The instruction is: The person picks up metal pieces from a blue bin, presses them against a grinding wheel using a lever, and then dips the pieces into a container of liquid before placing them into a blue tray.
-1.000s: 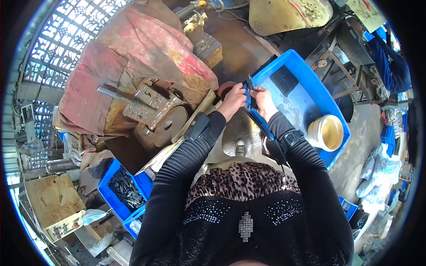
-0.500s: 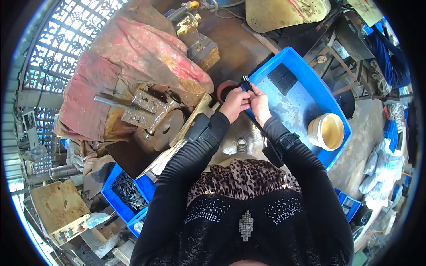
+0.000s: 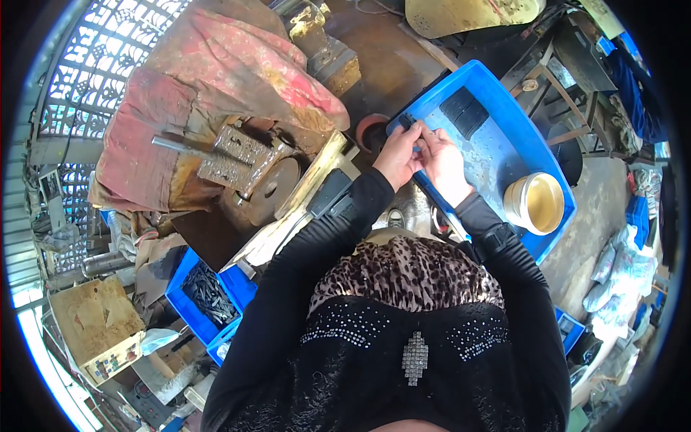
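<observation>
- The dark piece (image 3: 407,120) is up at the fingertips, by the near-left corner side of the big blue tray (image 3: 527,132). Just a stubby end pokes out past the fingers, aimed away from the body and a bit left.
- Long axis? Honestly can't make it out, most of the thing is buried behind the fingers.
- Left hand (image 3: 398,158): fingers curled in tight, basically no gap, pinching the dark piece.
- Right hand (image 3: 448,169): fingers bent and bunched together, tips meeting the left ones. Can't tell if they've got hold of anything, the contact is hidden.
- Inside the tray, which looks like smooth plastic with a wet sheen on its floor: a flat, matte patch of dark strips (image 3: 464,113) toward the far end, plus a round cream tub (image 3: 534,205) nearer the body.
- Left of the hands there's a grimy, wet-looking metal block (image 3: 241,164) with a rough face, a round disc (image 3: 277,191) beside it and a plain metal rod (image 3: 180,146) jutting left.
- Crumpled, stained red cloth (image 3: 237,61) drapes behind that.
- Lower left, a blue bin (image 3: 238,286) holds a jumble of thin dark slivers (image 3: 209,294).
</observation>
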{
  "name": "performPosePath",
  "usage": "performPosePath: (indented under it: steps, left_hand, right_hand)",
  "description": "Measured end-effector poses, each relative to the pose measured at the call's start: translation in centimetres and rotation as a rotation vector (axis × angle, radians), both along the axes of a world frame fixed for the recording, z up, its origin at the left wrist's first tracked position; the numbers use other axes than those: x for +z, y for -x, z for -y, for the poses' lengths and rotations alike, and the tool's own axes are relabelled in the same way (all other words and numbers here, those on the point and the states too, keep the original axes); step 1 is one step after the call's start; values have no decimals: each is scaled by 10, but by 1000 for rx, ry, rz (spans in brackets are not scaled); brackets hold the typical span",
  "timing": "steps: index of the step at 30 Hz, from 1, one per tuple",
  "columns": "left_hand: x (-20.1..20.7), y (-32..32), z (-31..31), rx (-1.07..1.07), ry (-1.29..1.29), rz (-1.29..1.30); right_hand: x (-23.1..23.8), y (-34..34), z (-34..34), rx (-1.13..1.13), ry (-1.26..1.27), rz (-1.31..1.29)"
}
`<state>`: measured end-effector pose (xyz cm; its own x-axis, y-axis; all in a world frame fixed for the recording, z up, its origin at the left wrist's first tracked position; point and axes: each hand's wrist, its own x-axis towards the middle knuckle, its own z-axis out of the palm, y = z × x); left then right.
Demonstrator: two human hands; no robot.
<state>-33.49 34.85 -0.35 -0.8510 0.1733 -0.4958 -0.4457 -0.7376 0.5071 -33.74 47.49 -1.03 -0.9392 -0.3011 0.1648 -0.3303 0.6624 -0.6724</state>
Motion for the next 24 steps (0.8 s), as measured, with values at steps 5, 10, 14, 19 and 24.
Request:
performPosePath:
  steps: [5,10,14,19,24]
  left_hand:
    - [8,1,-10,-79,-71,-30]
    - [16,-4,-12,-119,-136,-136]
    - [19,-4,-14,-103,-159,-196]
    - [17,-3,-13,-69,-170,-241]
    - [16,-2,-15,-53,-100,-240]
  right_hand:
    - [11,0,-15,-52,112,-70]
    - [9,4,-25,-66,332,54]
    - [15,2,-22,-93,616,148]
    - [23,6,-24,-46,449,-95]
    - [23,7,-24,-65,454,7]
